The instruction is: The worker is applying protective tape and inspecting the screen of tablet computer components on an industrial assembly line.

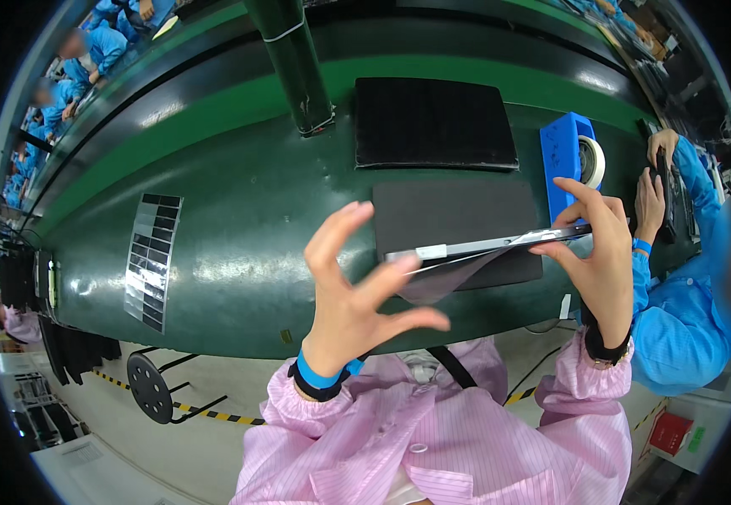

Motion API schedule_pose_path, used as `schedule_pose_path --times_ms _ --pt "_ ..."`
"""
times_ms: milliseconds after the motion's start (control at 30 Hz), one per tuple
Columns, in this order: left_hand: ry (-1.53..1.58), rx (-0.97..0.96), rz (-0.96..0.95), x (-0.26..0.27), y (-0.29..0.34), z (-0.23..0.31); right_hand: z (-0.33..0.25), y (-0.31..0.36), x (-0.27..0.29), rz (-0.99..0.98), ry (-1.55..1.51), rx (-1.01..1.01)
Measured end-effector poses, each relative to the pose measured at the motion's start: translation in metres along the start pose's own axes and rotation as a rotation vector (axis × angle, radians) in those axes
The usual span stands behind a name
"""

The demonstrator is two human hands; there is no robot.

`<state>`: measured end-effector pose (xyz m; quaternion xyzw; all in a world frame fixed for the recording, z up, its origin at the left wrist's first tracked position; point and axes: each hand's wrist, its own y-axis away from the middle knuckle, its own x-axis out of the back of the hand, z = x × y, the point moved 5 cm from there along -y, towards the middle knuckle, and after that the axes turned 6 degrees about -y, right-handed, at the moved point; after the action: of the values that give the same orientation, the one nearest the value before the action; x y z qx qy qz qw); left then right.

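Note:
A thin flat panel (488, 245) with a silvery edge is tilted nearly edge-on above a dark grey mat (458, 204). My right hand (599, 261) pinches its right end between thumb and fingers. A translucent sheet of film (443, 284) droops below the panel's near side. Beside the left end, my left hand (342, 290) is open, its fingers spread wide. One of its fingertips lies close to a small white piece (431, 252) on the panel's edge; I cannot tell whether they touch.
A black pad (434, 123) lies behind the mat, left of a blue tape dispenser (557, 156). A sheet of dark rectangular stickers (153, 261) rests on the green table's left. A green post (294, 71) rises at the back. A co-worker in blue (677, 337) sits close at right.

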<state>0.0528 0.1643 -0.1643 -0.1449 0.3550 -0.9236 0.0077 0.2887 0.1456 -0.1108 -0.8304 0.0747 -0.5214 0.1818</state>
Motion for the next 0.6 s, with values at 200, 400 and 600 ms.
schedule_pose_path --times_ms 200,400,600 --pt "-0.575 -0.495 -0.036 0.002 0.001 0.038 -0.001 0.004 0.005 0.095 -0.001 0.09" --pt "-0.494 -0.517 0.018 -0.001 -0.007 0.033 0.001 0.008 0.005 0.12 -0.002 0.127" --pt "0.751 -0.008 0.243 0.015 -0.024 0.014 -0.001 0.018 0.011 0.134 -0.013 0.113"
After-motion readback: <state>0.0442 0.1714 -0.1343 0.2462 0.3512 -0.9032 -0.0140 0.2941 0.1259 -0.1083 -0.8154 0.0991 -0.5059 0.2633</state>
